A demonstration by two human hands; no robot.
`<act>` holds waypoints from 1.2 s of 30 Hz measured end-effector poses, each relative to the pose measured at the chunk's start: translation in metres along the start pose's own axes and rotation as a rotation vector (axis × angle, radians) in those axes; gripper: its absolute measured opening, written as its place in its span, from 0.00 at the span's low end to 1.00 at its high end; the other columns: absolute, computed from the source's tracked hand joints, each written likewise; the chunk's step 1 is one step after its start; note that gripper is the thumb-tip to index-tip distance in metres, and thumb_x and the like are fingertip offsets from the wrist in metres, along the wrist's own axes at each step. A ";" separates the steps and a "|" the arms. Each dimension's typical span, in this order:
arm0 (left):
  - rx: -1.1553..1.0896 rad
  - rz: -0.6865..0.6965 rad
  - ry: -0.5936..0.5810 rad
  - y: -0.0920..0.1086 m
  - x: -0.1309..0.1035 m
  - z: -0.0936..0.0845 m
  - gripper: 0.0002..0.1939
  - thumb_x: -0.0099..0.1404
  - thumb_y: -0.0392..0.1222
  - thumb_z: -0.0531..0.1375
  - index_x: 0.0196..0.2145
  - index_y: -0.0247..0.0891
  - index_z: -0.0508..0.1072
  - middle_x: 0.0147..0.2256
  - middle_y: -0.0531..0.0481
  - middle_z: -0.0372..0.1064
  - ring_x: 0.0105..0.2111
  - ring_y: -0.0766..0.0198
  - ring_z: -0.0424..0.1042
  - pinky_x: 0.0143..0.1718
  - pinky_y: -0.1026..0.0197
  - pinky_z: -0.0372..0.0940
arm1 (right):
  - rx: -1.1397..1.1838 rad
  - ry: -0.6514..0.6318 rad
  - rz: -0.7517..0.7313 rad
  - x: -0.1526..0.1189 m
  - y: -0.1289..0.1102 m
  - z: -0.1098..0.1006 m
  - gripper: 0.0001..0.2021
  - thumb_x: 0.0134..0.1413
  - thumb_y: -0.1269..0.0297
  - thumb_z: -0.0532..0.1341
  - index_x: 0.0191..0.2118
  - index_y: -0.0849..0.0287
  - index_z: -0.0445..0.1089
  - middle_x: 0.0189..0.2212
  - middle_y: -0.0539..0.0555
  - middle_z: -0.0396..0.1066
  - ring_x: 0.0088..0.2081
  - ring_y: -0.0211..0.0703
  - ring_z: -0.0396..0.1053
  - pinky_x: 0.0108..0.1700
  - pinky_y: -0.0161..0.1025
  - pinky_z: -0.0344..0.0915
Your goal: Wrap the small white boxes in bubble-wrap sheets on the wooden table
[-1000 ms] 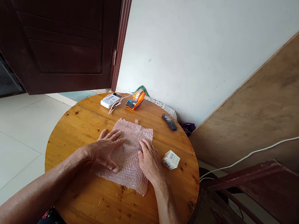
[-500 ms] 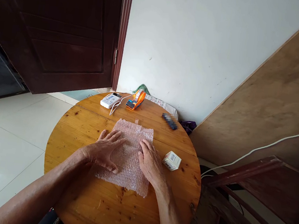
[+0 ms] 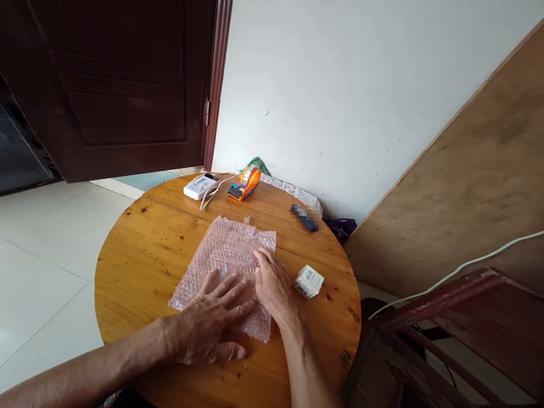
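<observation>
A sheet of clear, pinkish bubble wrap (image 3: 228,245) lies flat on the round wooden table (image 3: 144,248). My left hand (image 3: 212,321) rests palm down over its lower edge, fingers spread, the thumb reaching past the edge. On the right side of the sheet lies my right hand (image 3: 274,289), its fingers extended over the wrap and holding nothing. A small white box (image 3: 308,281) with a printed barcode stands just right of my right hand.
Toward the back of the table are a white device (image 3: 200,186) with a cable, an orange tape dispenser (image 3: 245,184) and a dark, pixelated object (image 3: 304,217). A wooden chair (image 3: 488,327) stands at the right, a dark red door (image 3: 130,70) at the left.
My left hand has moved from the left part of the wrap down and right to its lower edge. My right hand has barely moved on the sheet. The view has shifted slightly.
</observation>
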State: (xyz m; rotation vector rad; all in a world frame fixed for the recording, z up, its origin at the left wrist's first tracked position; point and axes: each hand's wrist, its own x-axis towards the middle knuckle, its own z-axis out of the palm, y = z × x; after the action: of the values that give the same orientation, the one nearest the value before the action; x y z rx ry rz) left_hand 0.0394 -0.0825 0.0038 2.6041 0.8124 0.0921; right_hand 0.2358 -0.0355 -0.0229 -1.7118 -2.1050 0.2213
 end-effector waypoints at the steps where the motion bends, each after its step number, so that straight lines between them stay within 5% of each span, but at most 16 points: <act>1: 0.007 -0.009 0.026 -0.001 -0.002 0.006 0.44 0.64 0.72 0.46 0.70 0.47 0.44 0.71 0.40 0.35 0.69 0.36 0.32 0.63 0.24 0.28 | 0.018 0.010 -0.003 0.001 0.001 0.000 0.25 0.59 0.77 0.48 0.60 0.64 0.64 0.61 0.62 0.64 0.63 0.48 0.60 0.64 0.49 0.57; 5: 0.021 0.005 0.074 -0.009 -0.006 0.018 0.47 0.62 0.75 0.47 0.70 0.47 0.47 0.70 0.40 0.38 0.69 0.35 0.34 0.63 0.25 0.25 | 0.084 0.027 -0.059 0.001 -0.003 -0.012 0.22 0.58 0.75 0.51 0.57 0.65 0.68 0.58 0.62 0.67 0.60 0.47 0.63 0.64 0.46 0.58; 10: 0.036 0.022 0.113 -0.009 -0.006 0.017 0.46 0.61 0.75 0.48 0.69 0.47 0.50 0.70 0.40 0.38 0.69 0.35 0.36 0.63 0.25 0.26 | 0.048 0.138 -0.150 -0.014 0.000 -0.054 0.18 0.59 0.69 0.54 0.53 0.55 0.71 0.57 0.57 0.69 0.58 0.48 0.65 0.61 0.48 0.60; 13: 0.033 0.024 0.127 -0.008 -0.006 0.019 0.46 0.61 0.75 0.48 0.69 0.47 0.52 0.70 0.40 0.39 0.69 0.35 0.36 0.63 0.26 0.25 | -0.105 0.218 0.038 -0.029 0.029 -0.072 0.24 0.54 0.65 0.60 0.58 0.57 0.67 0.59 0.60 0.66 0.60 0.56 0.63 0.59 0.53 0.60; 18: 0.021 0.032 0.140 -0.011 -0.006 0.022 0.47 0.59 0.76 0.48 0.68 0.47 0.53 0.70 0.39 0.39 0.69 0.34 0.36 0.63 0.25 0.25 | -0.131 0.038 0.418 -0.045 0.064 -0.078 0.22 0.50 0.63 0.63 0.52 0.60 0.69 0.43 0.60 0.77 0.44 0.55 0.74 0.43 0.45 0.66; 20: 0.012 0.039 0.136 -0.012 -0.006 0.023 0.47 0.59 0.76 0.48 0.68 0.48 0.53 0.70 0.38 0.39 0.69 0.34 0.36 0.63 0.25 0.25 | 0.008 0.097 0.427 -0.045 0.049 -0.081 0.18 0.50 0.61 0.63 0.48 0.57 0.70 0.38 0.56 0.78 0.40 0.51 0.74 0.40 0.42 0.66; 23: 0.008 0.045 0.133 -0.012 -0.005 0.023 0.47 0.59 0.77 0.48 0.68 0.49 0.53 0.70 0.39 0.38 0.69 0.34 0.35 0.63 0.25 0.25 | 0.291 0.190 0.235 -0.037 0.000 -0.087 0.17 0.50 0.57 0.64 0.46 0.54 0.70 0.39 0.52 0.78 0.39 0.46 0.73 0.41 0.38 0.66; 26: 0.010 0.039 0.148 -0.011 -0.005 0.022 0.47 0.58 0.77 0.49 0.68 0.51 0.52 0.70 0.41 0.39 0.69 0.32 0.35 0.62 0.23 0.26 | 0.440 0.067 -0.007 -0.020 -0.047 -0.078 0.16 0.48 0.61 0.63 0.45 0.54 0.69 0.38 0.50 0.77 0.38 0.43 0.72 0.40 0.36 0.65; 28: 0.006 0.040 0.158 -0.011 -0.004 0.021 0.47 0.58 0.77 0.49 0.68 0.52 0.52 0.70 0.42 0.42 0.69 0.32 0.36 0.62 0.23 0.27 | 0.447 -0.005 -0.041 -0.008 -0.059 -0.062 0.16 0.47 0.64 0.63 0.45 0.55 0.69 0.38 0.49 0.77 0.37 0.43 0.72 0.41 0.36 0.65; 32: -0.005 0.048 0.144 -0.011 -0.003 0.020 0.49 0.57 0.78 0.49 0.68 0.48 0.53 0.70 0.38 0.40 0.68 0.31 0.36 0.61 0.21 0.27 | 0.338 -0.082 0.049 0.005 -0.044 -0.026 0.11 0.48 0.67 0.60 0.40 0.56 0.67 0.34 0.50 0.75 0.36 0.43 0.71 0.38 0.36 0.64; 36: 0.010 0.053 0.126 -0.011 -0.003 0.018 0.49 0.58 0.77 0.49 0.68 0.46 0.52 0.70 0.37 0.37 0.69 0.31 0.36 0.61 0.22 0.25 | 0.042 0.049 0.127 0.001 -0.019 -0.017 0.13 0.49 0.68 0.59 0.43 0.56 0.67 0.40 0.55 0.74 0.43 0.48 0.70 0.44 0.40 0.64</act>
State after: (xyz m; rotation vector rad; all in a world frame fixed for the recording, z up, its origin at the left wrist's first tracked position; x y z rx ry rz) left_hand 0.0338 -0.0825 -0.0173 2.6515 0.7889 0.2707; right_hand 0.2259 -0.0409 -0.0005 -1.8093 -1.9456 0.2554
